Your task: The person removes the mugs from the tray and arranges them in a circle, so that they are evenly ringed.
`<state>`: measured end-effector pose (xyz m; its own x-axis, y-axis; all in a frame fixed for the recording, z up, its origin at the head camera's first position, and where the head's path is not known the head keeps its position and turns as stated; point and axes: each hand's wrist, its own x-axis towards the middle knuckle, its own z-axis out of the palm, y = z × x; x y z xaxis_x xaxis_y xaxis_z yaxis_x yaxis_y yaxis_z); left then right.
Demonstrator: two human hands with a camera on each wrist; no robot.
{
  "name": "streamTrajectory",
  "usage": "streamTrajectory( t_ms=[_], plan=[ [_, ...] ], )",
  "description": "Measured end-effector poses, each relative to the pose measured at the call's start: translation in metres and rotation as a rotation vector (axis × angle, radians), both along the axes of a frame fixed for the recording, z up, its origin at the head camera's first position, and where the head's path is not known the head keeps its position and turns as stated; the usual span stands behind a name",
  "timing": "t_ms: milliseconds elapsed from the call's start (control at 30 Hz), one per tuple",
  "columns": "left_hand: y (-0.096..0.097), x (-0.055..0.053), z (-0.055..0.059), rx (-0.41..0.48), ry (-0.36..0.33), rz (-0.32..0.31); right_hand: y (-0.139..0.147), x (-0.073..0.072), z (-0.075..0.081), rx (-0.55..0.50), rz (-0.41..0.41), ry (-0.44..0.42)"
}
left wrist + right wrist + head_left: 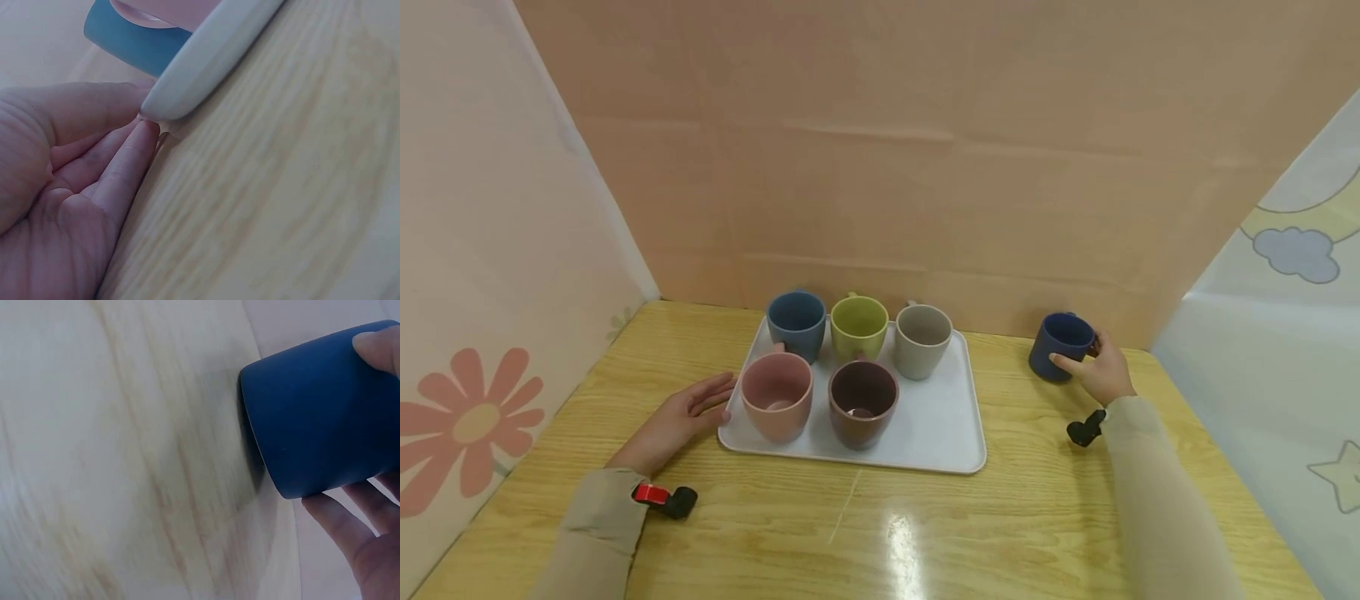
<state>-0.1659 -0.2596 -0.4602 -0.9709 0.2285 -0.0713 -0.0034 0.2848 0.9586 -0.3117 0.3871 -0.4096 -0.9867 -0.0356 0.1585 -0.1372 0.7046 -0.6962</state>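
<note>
My right hand (1107,372) grips a navy blue mug (1063,343) at the right side of the table, thumb on its near side and fingers round the other. In the right wrist view the mug (319,412) is close to the wooden surface with its base toward it. At the left edge of a white tray (934,425), my left hand (688,415) pinches the rim; the left wrist view has thumb and fingertips meeting at the tray's rim (194,69). A pink mug (777,398) stands on the tray just beside that hand.
Also on the tray are a blue mug (797,327), a green mug (859,330), a light grey mug (921,342) and a brown mug (862,405). The wooden table (775,525) meets a peach backdrop (887,183) behind, with patterned panels at both sides.
</note>
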Motion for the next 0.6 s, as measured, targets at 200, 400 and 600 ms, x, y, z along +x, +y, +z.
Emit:
streamTrajectory(
  t_ms=[200,400,600],
  plan=[
    [0.001,0.000,0.000,0.003,0.005,-0.004,0.003,0.000,-0.002,-0.017,0.004,-0.016],
    [0.001,0.000,0.001,-0.007,0.005,-0.004,0.010,0.001,-0.004,-0.050,0.047,-0.058],
    [0.000,0.000,0.001,-0.034,-0.003,-0.001,0.010,0.002,-0.004,-0.077,0.053,-0.070]
  ],
)
